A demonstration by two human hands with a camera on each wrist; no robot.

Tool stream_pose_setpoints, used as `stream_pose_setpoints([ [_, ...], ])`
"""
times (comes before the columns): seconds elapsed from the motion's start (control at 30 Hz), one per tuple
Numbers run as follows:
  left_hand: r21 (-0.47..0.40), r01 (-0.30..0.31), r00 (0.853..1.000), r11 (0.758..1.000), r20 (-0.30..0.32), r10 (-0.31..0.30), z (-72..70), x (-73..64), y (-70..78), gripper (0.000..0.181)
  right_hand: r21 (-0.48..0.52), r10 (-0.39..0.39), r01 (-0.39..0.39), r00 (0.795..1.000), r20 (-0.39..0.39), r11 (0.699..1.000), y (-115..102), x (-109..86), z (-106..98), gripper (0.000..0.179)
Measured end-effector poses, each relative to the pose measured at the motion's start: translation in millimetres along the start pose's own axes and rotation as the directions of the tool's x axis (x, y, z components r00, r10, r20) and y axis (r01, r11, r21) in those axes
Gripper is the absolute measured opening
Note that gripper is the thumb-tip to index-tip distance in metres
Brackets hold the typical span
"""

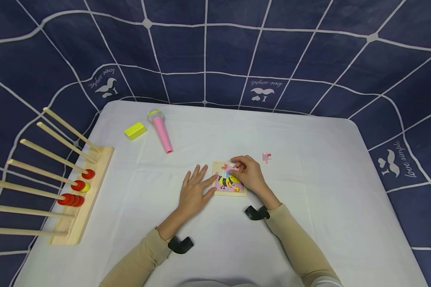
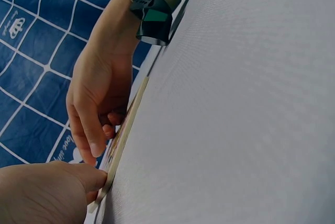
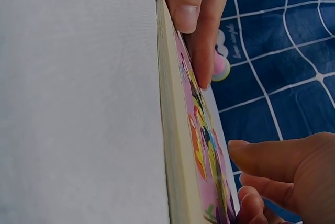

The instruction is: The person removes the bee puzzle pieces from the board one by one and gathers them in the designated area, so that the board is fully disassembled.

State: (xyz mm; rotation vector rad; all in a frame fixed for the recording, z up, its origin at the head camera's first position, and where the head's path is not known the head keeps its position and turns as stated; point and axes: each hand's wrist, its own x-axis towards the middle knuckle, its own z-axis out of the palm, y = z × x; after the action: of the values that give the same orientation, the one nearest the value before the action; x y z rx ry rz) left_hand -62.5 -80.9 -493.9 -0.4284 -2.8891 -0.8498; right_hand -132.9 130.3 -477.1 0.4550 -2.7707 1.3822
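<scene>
A square wooden jigsaw puzzle (image 1: 230, 194) with a bee picture lies on the table in front of the person. My left hand (image 1: 194, 195) has its fingers spread, with thumb and index finger touching the tray's left edge. At the upper right corner, my right hand (image 1: 250, 173) bends over the picture, thumb and curled fingers around a pink puzzle piece that they mostly hide. In the right wrist view, the puzzle's pale wooden rim (image 3: 175, 130) runs between the two hands. One loose pink puzzle piece (image 1: 267, 158) lies on the cloth just beyond the right hand.
On the left stands a wooden peg rack (image 1: 93, 171) with red and yellow beads on some rods. A pink toy microphone (image 1: 162, 133) and a yellow block (image 1: 135, 130) lie at the back left. Dark blue checked cloth (image 1: 230, 48) hangs behind the white table (image 1: 327, 171).
</scene>
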Motion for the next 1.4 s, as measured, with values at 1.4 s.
stream_pose_setpoints([
  [1.4,0.004,0.001,1.000,1.000,0.000,-0.001,0.3,-0.9,-0.1,0.041,-0.102,-0.026,0.025,1.000,-0.005,0.994,0.4,-1.8,6.9,0.029],
])
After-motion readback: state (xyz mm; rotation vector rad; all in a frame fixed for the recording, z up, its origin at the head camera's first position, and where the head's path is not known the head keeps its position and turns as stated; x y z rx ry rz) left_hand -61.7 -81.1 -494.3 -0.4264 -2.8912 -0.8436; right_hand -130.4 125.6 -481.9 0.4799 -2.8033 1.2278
